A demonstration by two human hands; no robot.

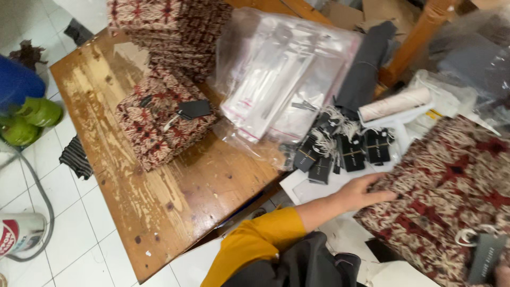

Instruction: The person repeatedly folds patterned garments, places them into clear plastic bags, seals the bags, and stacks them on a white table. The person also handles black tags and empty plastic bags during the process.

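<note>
Left hand (366, 191) flat and open, fingers spread on the near edge of the batik cloth (451, 191) at right; not gripping. Cloth lies folded over white paper, a dark tag (484, 258) strung on its lower corner. Right hand only a sliver at the bottom right corner by that tag; can't tell its state. Pile of black tags (345, 149) just beyond the left hand. Clear bags (281, 79) behind those. Second folded batik (159, 119) with its own tag sits well apart on the wooden table (159, 212), batik stack (170, 32) at the far edge.
</note>
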